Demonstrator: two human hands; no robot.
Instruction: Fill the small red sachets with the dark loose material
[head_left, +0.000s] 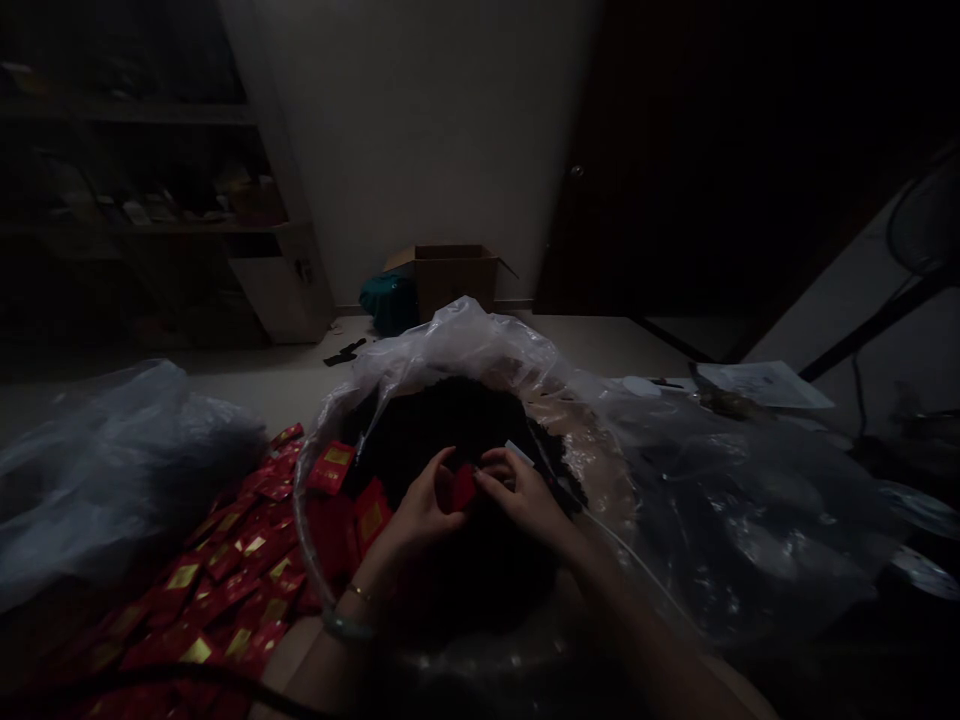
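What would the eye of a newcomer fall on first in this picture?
Probably on the heap of red packets at the lower left, whose gold patches stand out in the dim room. Next come the left hand and right hand near the centre, with a small red item between them. Around these, the pale, crumpled clear plastic encircles a dark mass.

Red packet [463,488] between both hands [426,508]

Open air above dark heap [457,405], plastic rim [469,325] around, red packets [240,560] left
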